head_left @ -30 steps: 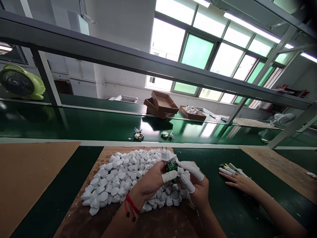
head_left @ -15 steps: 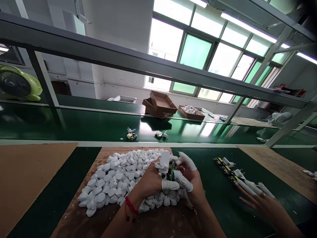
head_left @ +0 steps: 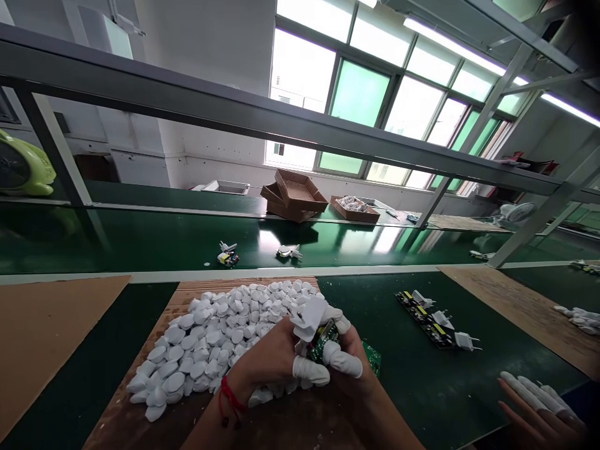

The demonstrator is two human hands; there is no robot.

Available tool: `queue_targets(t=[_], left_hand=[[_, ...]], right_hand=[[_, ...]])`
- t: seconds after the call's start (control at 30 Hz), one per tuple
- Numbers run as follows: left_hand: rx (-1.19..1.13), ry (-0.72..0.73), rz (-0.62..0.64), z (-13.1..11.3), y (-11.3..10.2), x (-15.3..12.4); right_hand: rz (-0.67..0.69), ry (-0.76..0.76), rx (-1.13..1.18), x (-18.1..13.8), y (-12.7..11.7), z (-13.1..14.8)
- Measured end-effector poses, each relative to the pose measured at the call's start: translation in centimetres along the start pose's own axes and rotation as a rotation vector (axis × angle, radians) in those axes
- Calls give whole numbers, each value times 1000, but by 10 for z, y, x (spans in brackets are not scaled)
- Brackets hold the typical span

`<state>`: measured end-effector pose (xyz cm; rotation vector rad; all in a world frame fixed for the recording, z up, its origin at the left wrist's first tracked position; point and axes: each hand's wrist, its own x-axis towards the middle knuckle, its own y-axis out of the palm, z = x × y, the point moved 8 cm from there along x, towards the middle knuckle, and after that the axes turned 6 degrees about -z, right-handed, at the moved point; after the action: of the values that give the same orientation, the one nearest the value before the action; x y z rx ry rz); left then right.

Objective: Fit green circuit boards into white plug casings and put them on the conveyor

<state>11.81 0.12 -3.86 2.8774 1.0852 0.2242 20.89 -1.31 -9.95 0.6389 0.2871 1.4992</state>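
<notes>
My left hand (head_left: 272,359) and my right hand (head_left: 344,369) are closed together around a small green circuit board with a white plug part (head_left: 315,328), just over the right edge of a heap of white plastic caps (head_left: 220,337). Both hands wear white finger cots, and a red cord circles my left wrist. The heap lies on a brown board (head_left: 154,428) on the green bench. A second green circuit board (head_left: 372,357) shows under my right hand.
A row of circuit boards with white plugs (head_left: 434,322) lies to the right. Another person's hand (head_left: 539,409) with finger cots is at the lower right. Two small assemblies (head_left: 228,255) sit on the green conveyor (head_left: 140,240). Cardboard boxes (head_left: 295,199) stand behind; a grey rail crosses overhead.
My view has swung left and down. My hands have turned the plug and board and closed tighter on them. The other person's hand has drawn back from the row of boards to the lower right corner.
</notes>
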Motion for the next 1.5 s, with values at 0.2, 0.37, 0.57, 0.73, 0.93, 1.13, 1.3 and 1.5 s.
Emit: queue_targets(t=[0.2,0.37,0.57,0.73,0.93,1.13,1.3,1.5], left_hand=[[62,-39,56,2,-3,-2],[41,-36,30,7,-11,0],[196,-71,5,9,-14,0],[240,-54,54,2,-7,-2],[240,-7,142,-3,-1,-5],[226,-33,136,1,-5,-5],[275,19,190,-3,-4,-6],[322,110,248,-8,-1,-4]], right_hand=[[-55,35,56,0,11,2],[-65,74,-28,1,17,3],[51,90,-70,7,25,6],[20,112,-13,9,31,6],[10,123,-29,9,24,0],[52,71,-140,9,23,6],[47,79,-128,7,18,3],[14,134,-54,7,13,-5]])
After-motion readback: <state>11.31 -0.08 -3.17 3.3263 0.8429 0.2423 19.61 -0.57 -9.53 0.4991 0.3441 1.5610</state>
